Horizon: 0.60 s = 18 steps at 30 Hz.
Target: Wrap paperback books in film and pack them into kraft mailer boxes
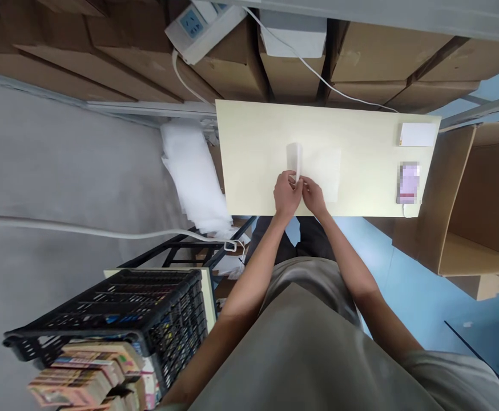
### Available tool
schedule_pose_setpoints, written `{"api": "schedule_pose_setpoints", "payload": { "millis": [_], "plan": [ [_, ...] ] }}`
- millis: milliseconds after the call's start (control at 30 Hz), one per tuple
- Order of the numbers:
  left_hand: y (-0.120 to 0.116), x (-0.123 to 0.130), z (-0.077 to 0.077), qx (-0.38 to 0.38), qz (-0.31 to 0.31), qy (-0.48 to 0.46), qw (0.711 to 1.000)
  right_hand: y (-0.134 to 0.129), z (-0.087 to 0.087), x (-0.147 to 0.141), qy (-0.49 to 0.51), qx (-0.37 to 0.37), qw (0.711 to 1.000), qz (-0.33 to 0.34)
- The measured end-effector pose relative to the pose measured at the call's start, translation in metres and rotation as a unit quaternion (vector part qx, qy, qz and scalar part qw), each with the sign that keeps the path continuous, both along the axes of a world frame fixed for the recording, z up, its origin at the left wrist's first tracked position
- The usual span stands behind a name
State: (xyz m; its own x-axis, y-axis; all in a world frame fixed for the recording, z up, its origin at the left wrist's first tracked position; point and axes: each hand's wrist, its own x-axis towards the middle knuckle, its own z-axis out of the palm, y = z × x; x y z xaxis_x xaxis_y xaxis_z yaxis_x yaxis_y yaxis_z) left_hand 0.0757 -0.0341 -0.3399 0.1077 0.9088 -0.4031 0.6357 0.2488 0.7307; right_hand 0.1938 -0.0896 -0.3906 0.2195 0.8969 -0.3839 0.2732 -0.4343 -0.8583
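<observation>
A thin white sheet (326, 174) lies on the pale tabletop (249, 154), close to the table's near edge. Its left part stands up in a fold (298, 160) and casts a grey shadow to the left. My left hand (288, 194) is closed on the lower end of that fold, thumb and fingers pinched. Right beside it, my right hand (313, 197) has its fingers bent and pressed at the same lower edge. The fingertips of both hands nearly meet. Whether the sheet is paper or plastic I cannot tell.
A white box (418, 135) and a phone-like purple item (407, 182) lie at the table's right end. Cardboard boxes (369, 51) and a power strip (202, 28) stand behind. White wrapping (196, 174) hangs left. A black crate (164, 319) with books (82, 377) stands lower left.
</observation>
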Motion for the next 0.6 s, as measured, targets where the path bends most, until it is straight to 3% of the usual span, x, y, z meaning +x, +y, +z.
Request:
{"api": "schedule_pose_setpoints", "payload": {
  "millis": [133,233,333,467,600],
  "plan": [
    [-0.011,0.034,-0.015,0.008,-0.011,-0.014,1.000,-0.009,0.007,0.021,-0.038,0.006,0.997,-0.073],
    [-0.013,0.042,-0.026,-0.003,-0.022,-0.022,1.000,-0.010,0.003,0.030,-0.067,0.019,0.995,-0.075],
    [-0.011,0.028,-0.033,0.004,-0.007,-0.002,1.000,-0.010,-0.006,0.035,-0.115,0.018,0.992,-0.057],
    [-0.001,-0.004,-0.042,-0.024,0.069,0.039,0.997,-0.011,-0.019,0.035,-0.144,0.012,0.989,-0.038],
    [0.009,-0.020,-0.054,-0.082,0.107,-0.019,0.991,-0.013,-0.028,0.038,-0.133,0.029,0.990,-0.035]
  ]
}}
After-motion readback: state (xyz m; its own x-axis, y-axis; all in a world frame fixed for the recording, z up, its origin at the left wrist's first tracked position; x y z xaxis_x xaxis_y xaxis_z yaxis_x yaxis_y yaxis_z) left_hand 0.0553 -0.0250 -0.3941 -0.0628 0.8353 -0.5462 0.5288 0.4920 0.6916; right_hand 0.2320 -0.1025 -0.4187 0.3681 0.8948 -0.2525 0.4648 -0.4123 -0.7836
